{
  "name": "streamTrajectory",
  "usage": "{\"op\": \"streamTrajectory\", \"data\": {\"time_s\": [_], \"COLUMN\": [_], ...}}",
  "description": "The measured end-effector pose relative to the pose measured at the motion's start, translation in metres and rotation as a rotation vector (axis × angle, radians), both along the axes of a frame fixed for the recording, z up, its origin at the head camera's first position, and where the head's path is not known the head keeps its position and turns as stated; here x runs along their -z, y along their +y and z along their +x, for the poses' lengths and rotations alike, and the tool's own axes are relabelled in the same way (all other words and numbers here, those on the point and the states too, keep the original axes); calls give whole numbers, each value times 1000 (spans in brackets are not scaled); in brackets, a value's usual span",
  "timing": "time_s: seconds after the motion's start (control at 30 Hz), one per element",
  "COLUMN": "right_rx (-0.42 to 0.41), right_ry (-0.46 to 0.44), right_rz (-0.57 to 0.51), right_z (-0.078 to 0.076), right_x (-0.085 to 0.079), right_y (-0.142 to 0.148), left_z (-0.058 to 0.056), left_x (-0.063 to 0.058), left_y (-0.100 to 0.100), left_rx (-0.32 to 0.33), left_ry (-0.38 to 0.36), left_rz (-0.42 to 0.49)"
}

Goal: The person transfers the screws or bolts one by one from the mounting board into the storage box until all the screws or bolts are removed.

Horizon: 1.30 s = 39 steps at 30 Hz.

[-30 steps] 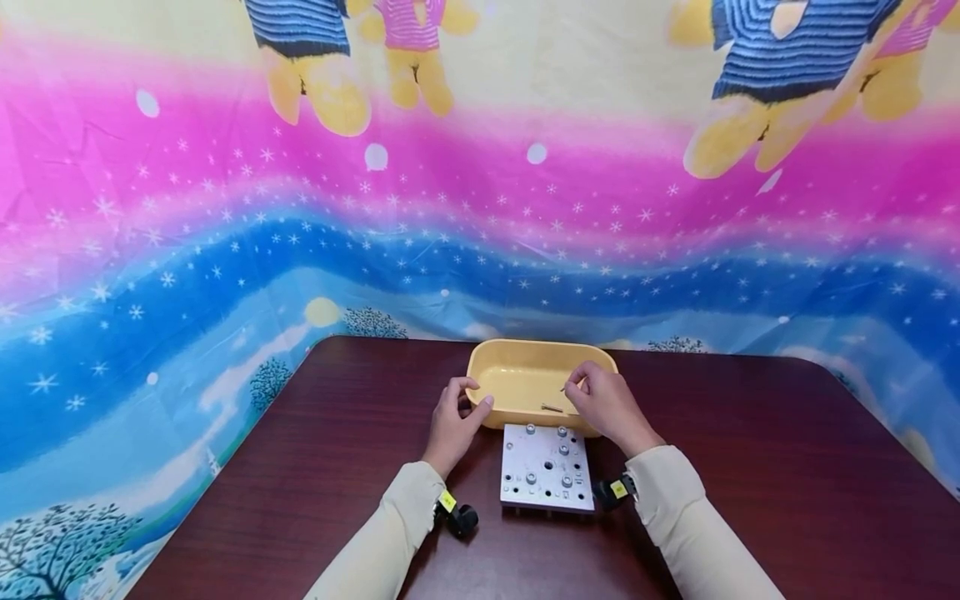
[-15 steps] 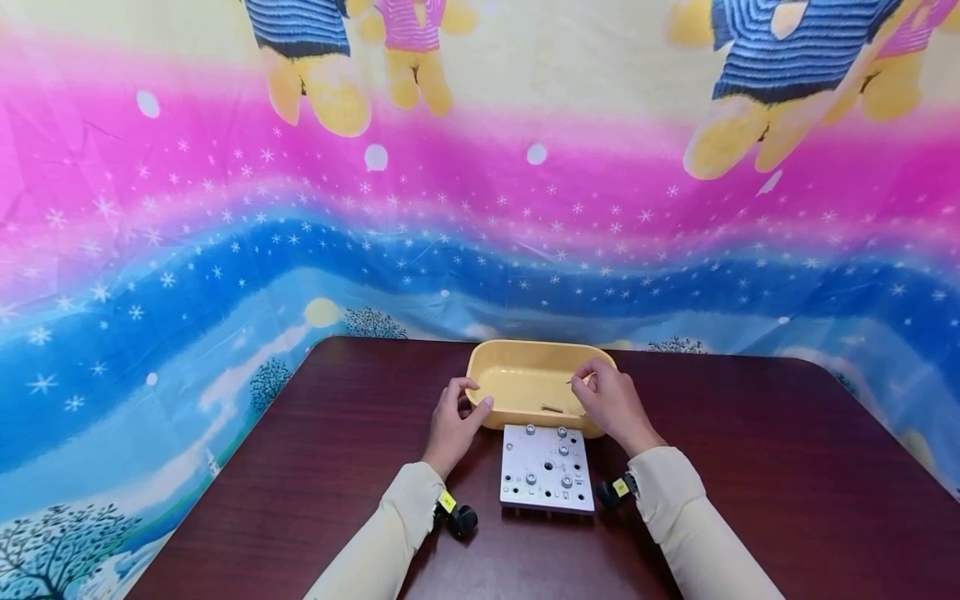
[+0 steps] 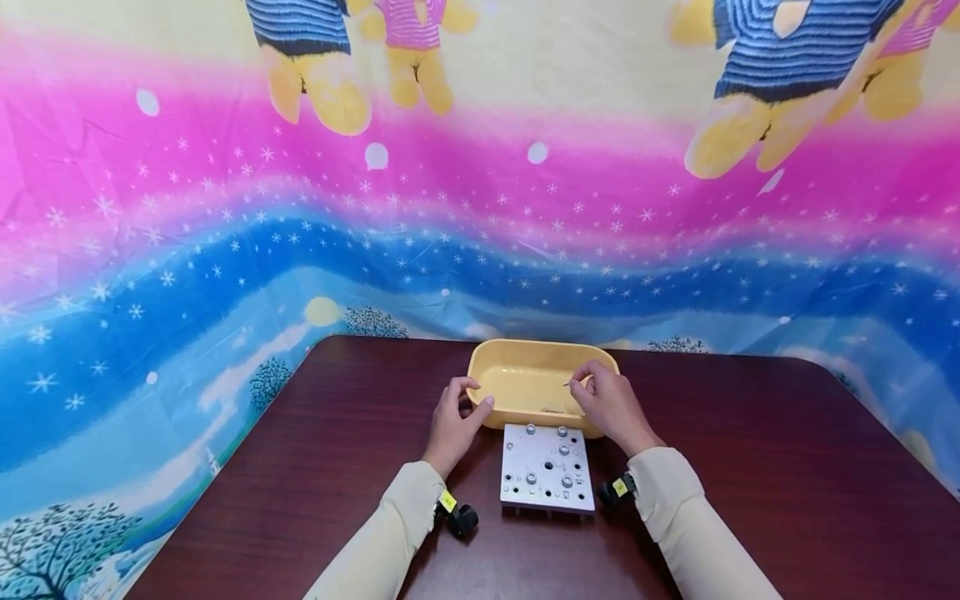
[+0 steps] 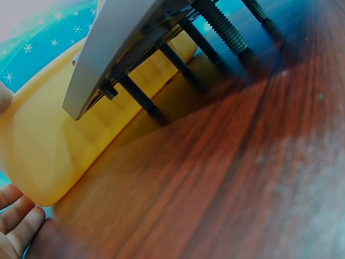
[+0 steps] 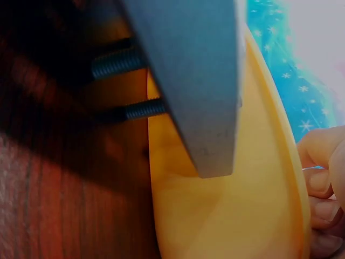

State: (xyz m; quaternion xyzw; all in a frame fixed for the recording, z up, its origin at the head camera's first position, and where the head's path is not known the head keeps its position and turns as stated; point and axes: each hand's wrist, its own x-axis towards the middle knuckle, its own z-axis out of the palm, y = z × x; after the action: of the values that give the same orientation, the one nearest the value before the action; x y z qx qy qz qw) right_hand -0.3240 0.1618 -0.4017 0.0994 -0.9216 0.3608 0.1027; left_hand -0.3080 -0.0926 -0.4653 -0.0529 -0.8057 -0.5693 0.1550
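A yellow tray (image 3: pixel 517 417) stands on the table, and my left hand (image 3: pixel 453 429) holds its left end between thumb and fingers. In the left wrist view, those fingers (image 4: pixel 21 224) rest at the tray's lower corner. Over the tray's right side, my right hand (image 3: pixel 606 404) pinches a small thin screw (image 3: pixel 567 384); only its tip shows. Another small screw (image 3: pixel 552 410) lies in the tray near the front wall. Just in front of the tray is a square metal plate (image 3: pixel 536 492) with holes and several bolts. The right wrist view hides the pinched screw.
Threaded bolt shanks (image 4: pixel 135 93) stick out below the plate and hold it above the dark wooden table (image 3: pixel 750 458). A wrist camera (image 3: pixel 615 492) sits close to the plate's right edge. A patterned cloth (image 3: pixel 480 208) hangs behind the table.
My right hand has risen slightly and shifted a little right over the tray, with the screw still pinched. The left hand, tray and plate have stayed in place.
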Motion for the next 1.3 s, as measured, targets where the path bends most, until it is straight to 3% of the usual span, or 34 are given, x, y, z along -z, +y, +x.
{"op": "streamTrajectory", "data": {"time_s": [1.3], "right_rx": [-25], "right_ry": [-21], "right_rz": [7], "right_z": [-1], "right_x": [2], "right_y": [-2], "left_z": [-1], "left_x": [2], "left_y": [0], "left_rx": [-2], "left_ry": [-10], "left_rz": [-8]}}
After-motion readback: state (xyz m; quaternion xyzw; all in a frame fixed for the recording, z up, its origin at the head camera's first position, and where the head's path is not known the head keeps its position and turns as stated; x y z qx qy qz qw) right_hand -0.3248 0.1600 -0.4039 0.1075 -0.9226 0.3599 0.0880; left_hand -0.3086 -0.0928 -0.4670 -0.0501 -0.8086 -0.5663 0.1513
